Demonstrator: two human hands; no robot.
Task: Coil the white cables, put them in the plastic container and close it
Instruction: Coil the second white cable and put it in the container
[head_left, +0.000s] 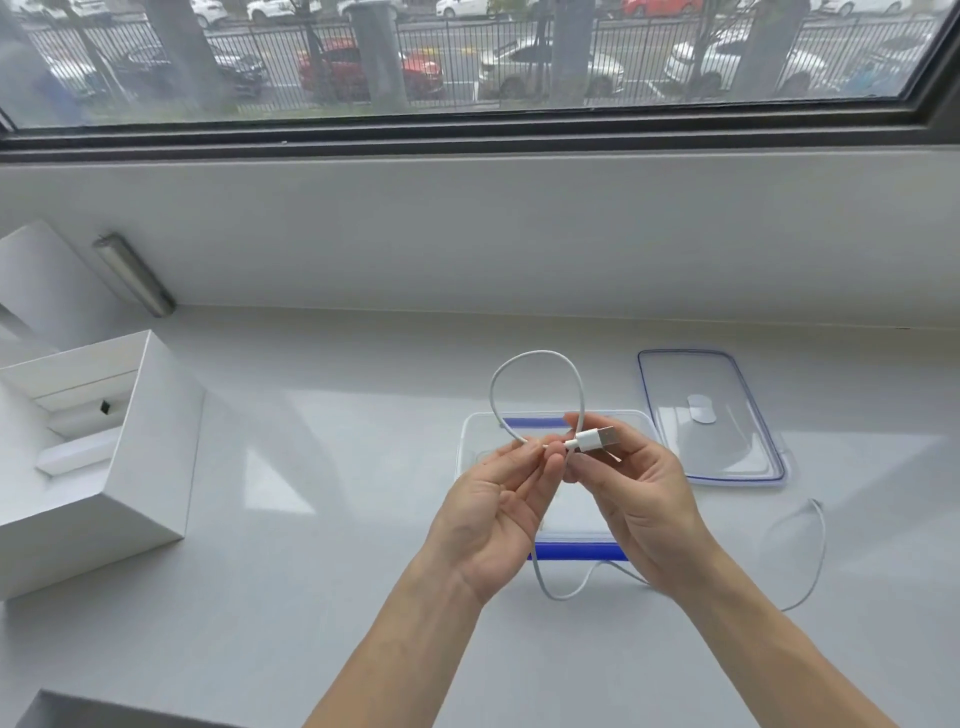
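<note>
We've got the white cable (535, 358) held up over the open plastic container (641, 421). Right hand (636, 499) pinches the USB plug (597, 439) between thumb and fingertips, left hand (498, 504) pinches the cord just beside the plug, other fingers loose. One loop stands above our fingers; the rest of the cord drops past the container's near blue edge and trails off right across the white counter (311, 519). Lid (711, 415) lies flat just beside the container on the right, off it. Cable looks light, thin, limp with a bit of spring, so loops will likely want to open. Best hold, we think: keep the rigid plug as anchor, feed cord with the other hand, clamp every loop at one crossing point. Smooth jacket may slip, so pinch firmly
</note>
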